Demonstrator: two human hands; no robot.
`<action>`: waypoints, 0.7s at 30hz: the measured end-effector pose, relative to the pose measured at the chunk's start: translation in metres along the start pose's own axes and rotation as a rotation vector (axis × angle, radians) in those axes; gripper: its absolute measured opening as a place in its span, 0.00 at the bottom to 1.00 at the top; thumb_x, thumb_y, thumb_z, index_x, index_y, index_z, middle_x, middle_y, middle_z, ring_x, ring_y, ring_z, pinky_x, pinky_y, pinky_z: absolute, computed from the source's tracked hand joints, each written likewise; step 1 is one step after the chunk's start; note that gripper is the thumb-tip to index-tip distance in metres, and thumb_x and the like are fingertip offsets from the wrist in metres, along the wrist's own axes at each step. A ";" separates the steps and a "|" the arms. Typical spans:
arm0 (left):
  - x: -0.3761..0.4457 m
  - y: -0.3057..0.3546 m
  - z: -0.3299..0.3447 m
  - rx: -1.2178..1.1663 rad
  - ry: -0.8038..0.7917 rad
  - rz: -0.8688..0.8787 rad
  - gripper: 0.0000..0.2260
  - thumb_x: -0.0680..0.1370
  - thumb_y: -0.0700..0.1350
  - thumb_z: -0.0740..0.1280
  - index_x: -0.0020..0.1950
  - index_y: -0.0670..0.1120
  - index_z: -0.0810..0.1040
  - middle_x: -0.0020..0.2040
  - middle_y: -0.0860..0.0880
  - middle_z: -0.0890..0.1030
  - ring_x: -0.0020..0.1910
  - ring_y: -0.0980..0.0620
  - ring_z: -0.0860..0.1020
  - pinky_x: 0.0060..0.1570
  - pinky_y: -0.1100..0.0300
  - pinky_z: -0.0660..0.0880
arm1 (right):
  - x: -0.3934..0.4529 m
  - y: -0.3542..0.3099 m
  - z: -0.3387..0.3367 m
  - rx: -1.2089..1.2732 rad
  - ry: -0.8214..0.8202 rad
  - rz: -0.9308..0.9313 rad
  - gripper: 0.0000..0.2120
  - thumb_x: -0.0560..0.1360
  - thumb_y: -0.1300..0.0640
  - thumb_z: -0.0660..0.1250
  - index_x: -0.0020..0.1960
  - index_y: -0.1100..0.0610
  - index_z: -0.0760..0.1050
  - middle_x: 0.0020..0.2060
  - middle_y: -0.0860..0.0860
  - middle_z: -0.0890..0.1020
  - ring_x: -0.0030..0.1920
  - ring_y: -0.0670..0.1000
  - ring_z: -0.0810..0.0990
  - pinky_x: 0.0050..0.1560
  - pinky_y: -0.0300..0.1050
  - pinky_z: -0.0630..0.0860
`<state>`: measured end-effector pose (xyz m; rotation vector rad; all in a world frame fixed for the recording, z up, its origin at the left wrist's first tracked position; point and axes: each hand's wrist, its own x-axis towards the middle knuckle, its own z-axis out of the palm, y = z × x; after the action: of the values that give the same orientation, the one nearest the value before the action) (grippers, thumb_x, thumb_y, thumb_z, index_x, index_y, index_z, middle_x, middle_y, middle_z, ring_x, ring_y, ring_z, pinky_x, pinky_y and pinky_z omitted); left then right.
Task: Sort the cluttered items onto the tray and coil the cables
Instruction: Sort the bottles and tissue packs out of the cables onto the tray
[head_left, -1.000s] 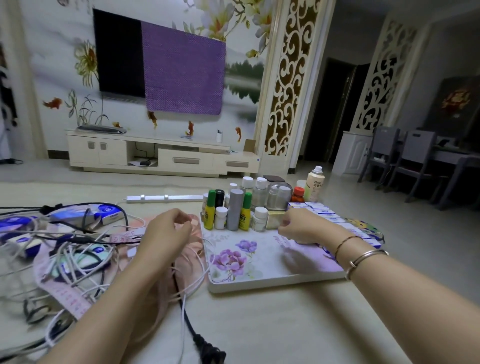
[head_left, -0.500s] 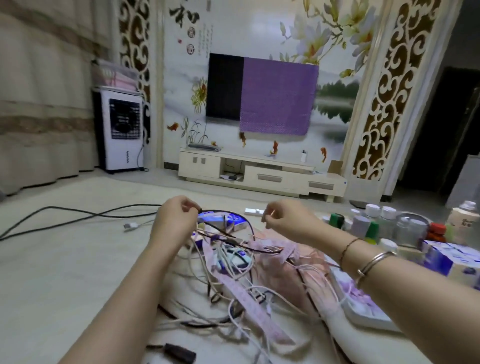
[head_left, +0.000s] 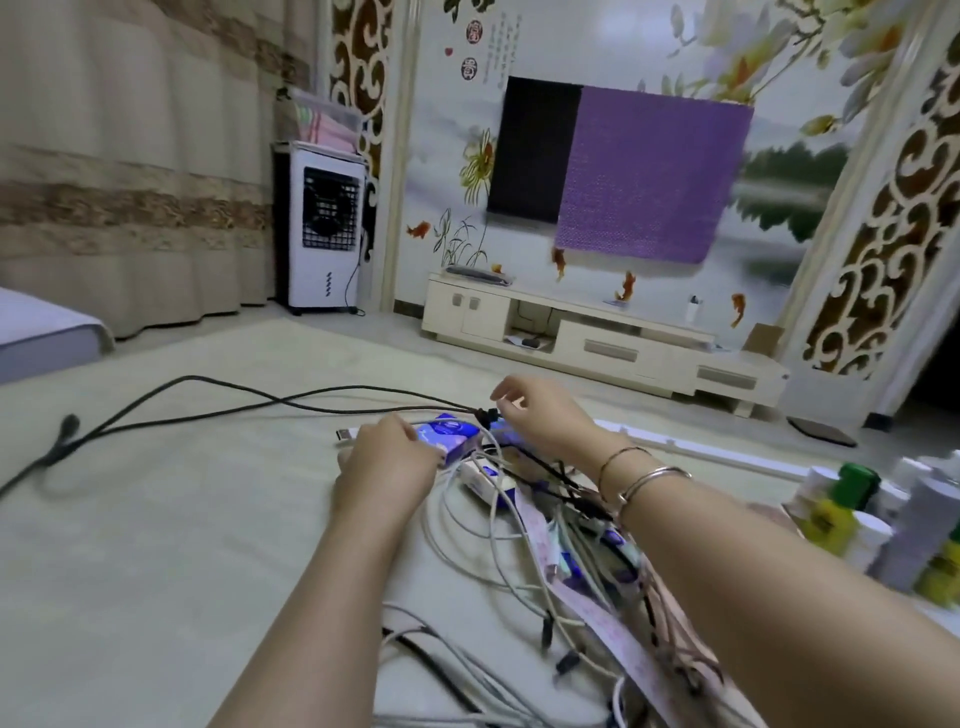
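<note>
I see bottles (head_left: 862, 512) crowded at the right edge; their tray is barely visible. My left hand (head_left: 387, 460) curls onto a blue packet (head_left: 448, 434) atop the tangled cables (head_left: 519, 545). My right hand (head_left: 540, 415) pinches the black cable (head_left: 234, 395) at its tie

Much hidden under the hands, and the right edge cuts things short

The left hand (head_left: 387, 457) covers the near end of the blue packet (head_left: 448, 434), so its fingers can't be read. The right hand (head_left: 543, 415) is blurred; whether it pinches the black cable (head_left: 291, 400) I cannot tell. The bottles (head_left: 883, 525) are smeared and cropped at the frame's edge, labels unreadable. The cable tangle (head_left: 524, 561) runs off the bottom.
</note>
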<state>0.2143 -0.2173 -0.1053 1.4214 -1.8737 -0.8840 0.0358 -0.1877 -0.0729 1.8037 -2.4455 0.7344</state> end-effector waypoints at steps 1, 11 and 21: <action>-0.001 0.001 0.001 0.034 -0.018 -0.009 0.12 0.75 0.44 0.62 0.59 0.49 0.74 0.63 0.44 0.75 0.65 0.41 0.70 0.58 0.56 0.68 | 0.004 -0.009 0.007 0.026 -0.021 -0.039 0.11 0.77 0.56 0.61 0.57 0.53 0.78 0.54 0.52 0.81 0.55 0.54 0.77 0.54 0.46 0.74; 0.002 0.002 0.004 -0.233 -0.168 -0.068 0.14 0.76 0.38 0.61 0.62 0.41 0.73 0.61 0.40 0.77 0.56 0.43 0.76 0.52 0.59 0.71 | 0.017 -0.038 0.026 0.161 -0.169 0.184 0.14 0.75 0.63 0.59 0.53 0.66 0.80 0.45 0.59 0.81 0.46 0.57 0.77 0.37 0.41 0.70; -0.030 0.029 0.005 -0.531 -0.234 0.047 0.25 0.75 0.31 0.56 0.71 0.44 0.62 0.63 0.46 0.75 0.57 0.48 0.75 0.52 0.59 0.70 | -0.023 -0.021 -0.045 0.710 0.213 0.314 0.12 0.72 0.68 0.65 0.52 0.57 0.75 0.44 0.54 0.78 0.43 0.52 0.77 0.40 0.41 0.74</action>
<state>0.2012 -0.1817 -0.0874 0.9763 -1.6472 -1.4437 0.0512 -0.1550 -0.0318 1.3529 -2.5225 1.9021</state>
